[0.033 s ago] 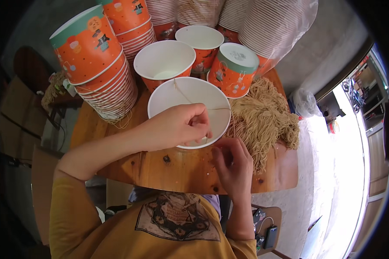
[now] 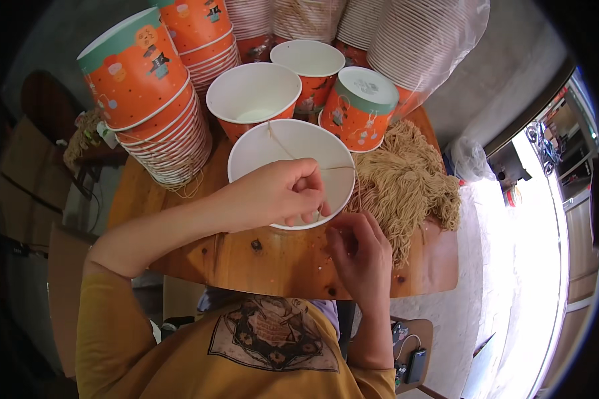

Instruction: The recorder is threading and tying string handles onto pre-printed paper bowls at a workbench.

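Observation:
A white-lined paper bucket [image 2: 249, 151] stands with its mouth up at the table's near side. Thin tan string [image 2: 281, 142] runs from its far rim down inside, and another stretch crosses to the right rim. My left hand [image 2: 273, 193] reaches over the bucket, fingers curled together inside the near right wall, where a short bit of string shows by the fingertips. Just outside the near right rim is my right hand [image 2: 365, 256], thumb and fingers bent toward each other; whatever lies between them is hidden. A heap of tan string [image 2: 402, 186] lies beside the bucket on the right.
Two upright buckets [image 2: 253, 93] and an upside-down orange bucket [image 2: 359, 120] stand behind. Tall nested stacks [image 2: 143, 80] rise on the left, with plastic-wrapped stacks [image 2: 422, 46] at the back. The wooden table [image 2: 259, 266] ends close to my body. A phone [image 2: 416, 366] lies on a stool lower right.

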The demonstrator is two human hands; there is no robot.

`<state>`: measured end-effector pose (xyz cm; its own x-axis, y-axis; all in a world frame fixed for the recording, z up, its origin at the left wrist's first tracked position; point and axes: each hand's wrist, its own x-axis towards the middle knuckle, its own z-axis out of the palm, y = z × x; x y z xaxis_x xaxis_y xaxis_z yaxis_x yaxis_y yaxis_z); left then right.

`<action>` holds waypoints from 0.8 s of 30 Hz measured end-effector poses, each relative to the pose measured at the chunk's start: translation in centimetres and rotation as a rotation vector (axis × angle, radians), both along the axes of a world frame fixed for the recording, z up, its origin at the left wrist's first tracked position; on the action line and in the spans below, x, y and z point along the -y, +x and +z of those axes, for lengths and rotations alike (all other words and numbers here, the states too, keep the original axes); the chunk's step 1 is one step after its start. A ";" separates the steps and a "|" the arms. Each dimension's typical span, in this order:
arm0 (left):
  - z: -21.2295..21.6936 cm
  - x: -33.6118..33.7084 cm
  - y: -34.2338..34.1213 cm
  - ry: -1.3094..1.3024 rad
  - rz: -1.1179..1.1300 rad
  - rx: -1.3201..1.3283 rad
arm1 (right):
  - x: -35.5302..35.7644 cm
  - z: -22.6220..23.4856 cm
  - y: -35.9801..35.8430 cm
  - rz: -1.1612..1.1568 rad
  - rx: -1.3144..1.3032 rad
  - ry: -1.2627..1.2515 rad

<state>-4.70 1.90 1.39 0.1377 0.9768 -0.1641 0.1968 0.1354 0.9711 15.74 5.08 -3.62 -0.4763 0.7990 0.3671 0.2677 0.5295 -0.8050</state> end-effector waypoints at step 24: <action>-0.5 -0.8 1.4 -0.087 -0.150 0.217 | -3.6 3.3 3.0 0.458 -0.119 -0.637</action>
<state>-3.29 2.72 0.87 0.3206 0.9263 -0.1978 0.0094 0.2057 0.9786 18.75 8.67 -0.31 -0.7946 0.6066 -0.0256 0.0279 -0.0057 -0.9996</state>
